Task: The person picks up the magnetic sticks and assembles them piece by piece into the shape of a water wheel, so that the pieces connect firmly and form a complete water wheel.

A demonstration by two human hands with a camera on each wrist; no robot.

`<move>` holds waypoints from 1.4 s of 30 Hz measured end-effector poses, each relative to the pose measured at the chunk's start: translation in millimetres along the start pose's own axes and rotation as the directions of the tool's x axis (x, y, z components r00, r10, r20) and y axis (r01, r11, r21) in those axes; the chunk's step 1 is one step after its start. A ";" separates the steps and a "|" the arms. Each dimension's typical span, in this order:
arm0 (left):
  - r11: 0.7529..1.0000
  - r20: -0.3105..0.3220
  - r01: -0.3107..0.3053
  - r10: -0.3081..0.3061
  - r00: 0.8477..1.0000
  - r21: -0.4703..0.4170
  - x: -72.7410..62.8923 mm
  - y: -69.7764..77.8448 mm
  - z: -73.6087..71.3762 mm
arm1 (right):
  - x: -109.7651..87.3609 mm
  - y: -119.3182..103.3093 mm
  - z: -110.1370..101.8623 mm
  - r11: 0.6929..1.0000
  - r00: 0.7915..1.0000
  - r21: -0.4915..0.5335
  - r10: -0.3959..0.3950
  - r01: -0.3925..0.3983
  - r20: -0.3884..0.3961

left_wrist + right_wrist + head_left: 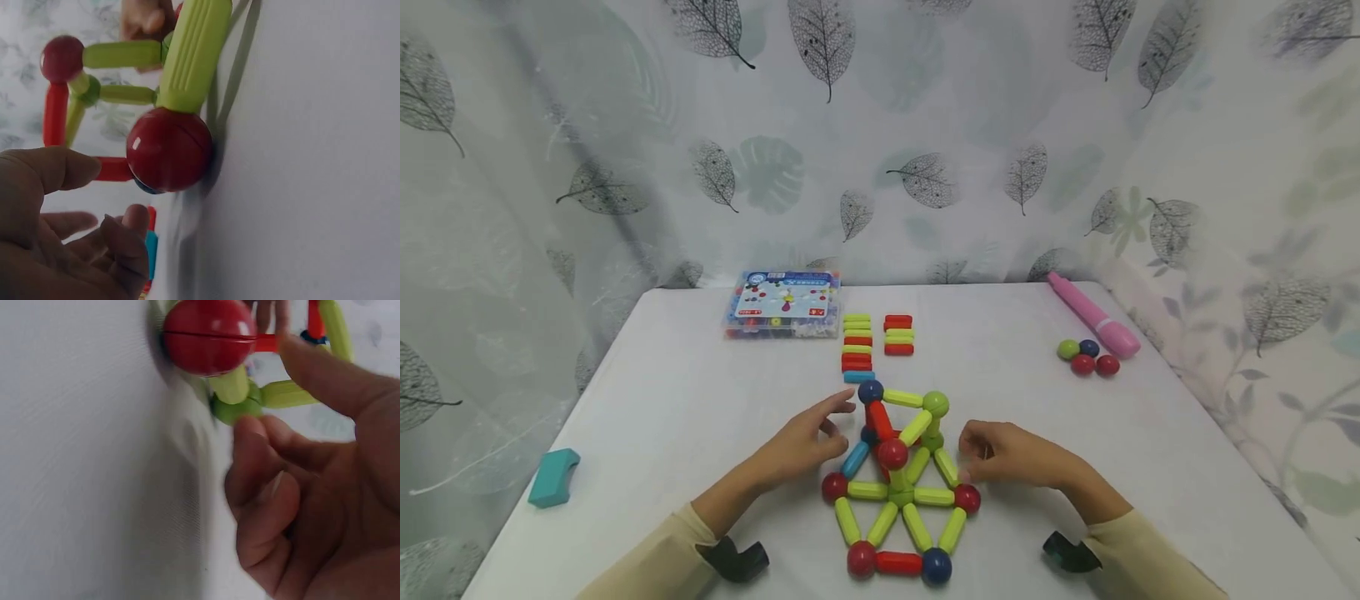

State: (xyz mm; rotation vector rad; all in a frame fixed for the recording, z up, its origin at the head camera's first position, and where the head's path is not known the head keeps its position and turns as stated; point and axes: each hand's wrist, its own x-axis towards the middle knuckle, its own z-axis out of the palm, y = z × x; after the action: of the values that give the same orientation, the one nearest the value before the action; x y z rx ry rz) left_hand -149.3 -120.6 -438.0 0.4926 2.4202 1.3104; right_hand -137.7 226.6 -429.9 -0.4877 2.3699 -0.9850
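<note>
A structure of magnetic rods (934,497) and balls stands on the white table, with a yellow-green ball (901,493) at its base centre and red and dark blue balls around. Its raised part has a red ball (892,454) in front. My left hand (797,442) is beside the left side, near the blue rod (855,459), fingers loosely bent and thumb apart from them. On the other side, my right hand (1018,454) is close to the right red ball (967,498). In the right wrist view its bent fingertips lie by a green ball (237,409); contact is unclear.
Behind the structure lie two stacks of short rods (857,342), red, yellow-green and blue. A clear plastic box (782,307) sits at the back left. Several loose balls (1083,364) and a pink tube-shaped object (1093,315) lie back right. A teal block (553,478) is at the left edge.
</note>
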 end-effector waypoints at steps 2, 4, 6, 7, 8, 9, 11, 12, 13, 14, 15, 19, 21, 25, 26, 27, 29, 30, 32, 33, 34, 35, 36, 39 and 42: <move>1.000 0.034 -0.008 0.009 0.999 -0.021 6.3 -4.1 -0.1 | -7.9 0.0 -0.4 0.999 0.998 -0.040 -0.028 0.030 0.063; 0.999 0.064 -0.024 0.027 0.998 -0.035 11.2 -7.0 0.5 | -12.8 -0.3 1.0 0.996 0.992 -0.058 -0.062 0.068 0.108; 0.998 0.078 -0.040 0.043 0.996 -0.047 13.9 -9.1 1.3 | -14.6 -0.2 2.8 0.993 0.988 -0.067 -0.093 0.102 0.120; 0.998 0.080 -0.045 0.049 0.996 -0.050 14.4 -10.0 1.7 | -14.9 0.2 3.3 0.992 0.988 -0.073 -0.099 0.108 0.117; 0.997 0.079 -0.051 0.055 0.995 -0.050 14.5 -11.0 2.2 | -14.8 0.4 3.4 0.992 0.989 -0.068 -0.098 0.106 0.110; 0.997 0.074 -0.059 0.062 0.995 -0.049 14.2 -12.1 2.5 | -14.5 1.0 3.1 0.993 0.991 -0.063 -0.091 0.098 0.097; 0.997 0.055 -0.060 0.062 0.997 -0.048 11.8 -14.6 2.4 | -12.7 3.7 1.2 0.996 0.996 -0.059 -0.068 0.072 0.065; 0.997 0.043 -0.061 0.064 0.997 -0.048 9.7 -15.4 1.9 | -11.3 5.2 -0.1 0.996 0.997 -0.057 -0.061 0.064 0.045; 0.997 0.031 -0.062 0.063 0.998 -0.043 6.4 -17.1 0.9 | -8.7 6.2 -1.4 0.997 0.998 -0.054 -0.050 0.052 0.024; 0.997 0.022 -0.061 0.062 0.998 -0.039 2.7 -18.7 -0.3 | -5.1 7.7 -2.8 0.998 0.999 -0.048 -0.047 0.047 0.003; 0.998 0.013 -0.061 0.062 0.998 -0.032 -1.4 -20.4 -1.5 | -1.1 9.0 -4.0 0.998 0.999 -0.044 -0.045 0.044 -0.018; 0.995 0.013 -0.095 0.095 0.995 0.019 -18.8 -26.6 -3.5 | 19.5 11.3 -8.2 0.999 0.996 -0.033 -0.037 0.035 -0.078; 0.990 0.033 -0.135 0.134 0.990 0.043 -26.3 -28.6 -2.6 | 31.2 10.3 -9.5 0.999 0.996 -0.031 -0.029 0.026 -0.090; 0.977 0.087 -0.210 0.206 0.975 0.041 -37.0 -29.1 1.5 | 55.4 3.3 -11.7 0.998 0.995 -0.061 -0.023 0.017 -0.093; 0.974 0.100 -0.223 0.219 0.971 0.035 -38.9 -28.9 2.9 | 61.1 0.2 -11.9 0.997 0.996 -0.070 -0.025 0.018 -0.090; 0.973 0.112 -0.231 0.227 0.967 0.026 -40.4 -28.6 4.4 | 66.5 -3.2 -12.2 0.996 0.996 -0.083 -0.029 0.022 -0.086; 0.971 0.133 -0.239 0.235 0.963 0.013 -41.9 -26.3 7.6 | 75.8 -9.9 -13.3 0.994 0.996 -0.105 -0.040 0.032 -0.080; 0.971 0.141 -0.239 0.235 0.962 0.011 -42.5 -25.0 9.2 | 79.9 -13.3 -13.6 0.993 0.996 -0.113 -0.043 0.034 -0.077; 0.973 0.155 -0.232 0.228 0.961 0.006 -43.3 -22.1 11.7 | 86.8 -19.1 -14.4 0.991 0.996 -0.130 -0.055 0.045 -0.069; 0.973 0.163 -0.231 0.227 0.960 0.002 -43.5 -20.8 12.4 | 89.9 -21.3 -14.9 0.989 0.996 -0.142 -0.058 0.048 -0.067; 0.974 0.171 -0.228 0.223 0.960 0.005 -43.7 -19.6 12.4 | 93.0 -22.8 -15.5 0.988 0.996 -0.150 -0.059 0.048 -0.069; 0.974 0.181 -0.227 0.220 0.958 0.014 -43.9 -19.4 11.9 | 95.7 -24.1 -16.5 0.987 0.995 -0.156 -0.055 0.042 -0.078; 0.974 0.187 -0.225 0.217 0.958 0.024 -44.2 -19.3 10.0 | 98.5 -25.2 -18.0 0.986 0.994 -0.161 -0.052 0.036 -0.092; 0.977 0.168 -0.205 0.194 0.966 0.051 -45.6 -21.6 -0.5 | 107.9 -25.5 -25.2 0.987 0.982 -0.162 -0.022 -0.008 -0.187; 0.986 0.065 -0.158 0.155 0.986 0.048 -46.8 -25.1 -15.0 | 118.8 -23.0 -35.7 0.990 0.950 -0.131 0.006 -0.049 -0.313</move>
State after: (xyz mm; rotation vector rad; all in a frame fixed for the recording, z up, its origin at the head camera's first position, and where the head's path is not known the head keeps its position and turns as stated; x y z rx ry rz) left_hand -118.4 -165.7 -445.3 0.7394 2.4121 1.2758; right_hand -250.7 170.4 -430.5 -0.3696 2.7336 -0.9480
